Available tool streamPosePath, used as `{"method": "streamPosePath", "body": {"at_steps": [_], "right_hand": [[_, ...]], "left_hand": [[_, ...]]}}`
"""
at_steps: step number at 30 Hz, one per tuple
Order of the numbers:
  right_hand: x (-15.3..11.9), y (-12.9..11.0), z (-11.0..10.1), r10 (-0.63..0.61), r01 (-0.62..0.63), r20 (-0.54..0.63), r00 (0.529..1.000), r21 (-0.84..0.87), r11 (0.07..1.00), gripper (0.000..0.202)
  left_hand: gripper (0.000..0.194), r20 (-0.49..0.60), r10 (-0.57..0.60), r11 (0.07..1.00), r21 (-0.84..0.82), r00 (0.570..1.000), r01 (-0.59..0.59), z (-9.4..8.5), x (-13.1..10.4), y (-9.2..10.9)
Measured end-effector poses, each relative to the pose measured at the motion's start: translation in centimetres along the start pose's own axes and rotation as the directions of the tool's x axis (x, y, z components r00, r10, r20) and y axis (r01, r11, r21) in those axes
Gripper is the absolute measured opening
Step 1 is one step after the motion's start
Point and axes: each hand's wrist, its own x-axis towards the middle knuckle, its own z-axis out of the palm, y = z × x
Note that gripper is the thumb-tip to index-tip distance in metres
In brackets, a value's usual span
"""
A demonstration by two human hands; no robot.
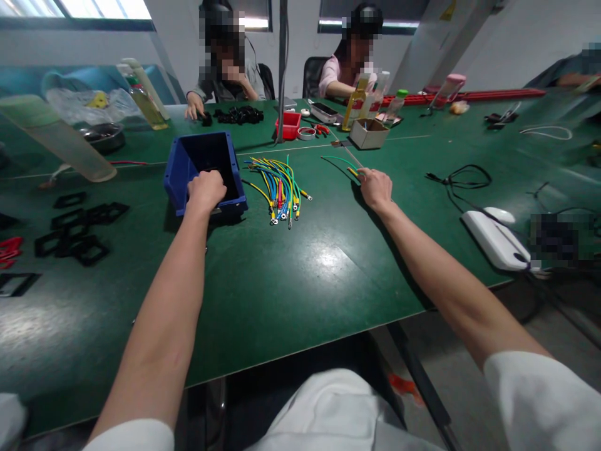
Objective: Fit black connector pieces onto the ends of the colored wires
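Note:
My left hand [206,188] reaches over the low front of a blue plastic bin [174,169]. Its fingers curl downward inside, and whatever they hold is hidden. On the table beside the bin lies a loose bundle of cut wires [277,181] in yellow, green, blue and red, several with metal ring terminals at their near ends. To the right of that bundle, my right hand [377,188] is closed around a few green and yellow wires [351,169], whose free ends stick out to the left, just above the table.
Black square frames [75,219] lie at left, near a leaning bottle [61,138]. A red tray [288,125], a small carton [369,134] and oil bottles [355,103] stand farther back. A white device [495,241] with cables sits at right. Two people sit opposite.

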Motion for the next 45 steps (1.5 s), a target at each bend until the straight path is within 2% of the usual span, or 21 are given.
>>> {"method": "streamPosePath", "body": {"at_steps": [8,16,21,25,39,45], "right_hand": [[0.1,0.2,0.1,0.016,-0.016,-0.005,1.000,0.036,0.999,0.038],[0.0,0.1,-0.1,0.021,-0.021,0.023,1.000,0.014,1.000,0.039],[-0.3,0.0,-0.6,0.056,-0.057,-0.013,0.998,-0.020,0.998,0.040],[-0.2,0.5,-0.2,0.084,-0.084,-0.007,0.996,-0.066,0.994,0.040],[0.3,1.1,0.5,0.044,-0.044,0.018,0.999,-0.006,0.999,0.041],[0.3,1.0,0.3,0.030,-0.029,0.074,0.997,-0.007,1.000,0.036]], "left_hand": [[0.043,-0.018,-0.002,1.000,-0.014,1.000,0.002,-0.2,-0.4,0.2],[0.042,0.006,0.003,1.000,-0.029,1.000,-0.003,-0.1,-0.2,0.1],[0.042,-0.005,0.015,0.999,-0.033,1.000,-0.016,0.0,-0.2,0.0],[0.043,0.017,0.015,0.999,-0.028,1.000,-0.015,0.0,-0.1,0.0],[0.044,0.014,0.020,0.999,-0.029,1.000,-0.019,0.0,0.0,-0.1],[0.044,0.027,0.021,0.999,-0.040,0.999,-0.020,-0.1,0.0,-0.1]]}}
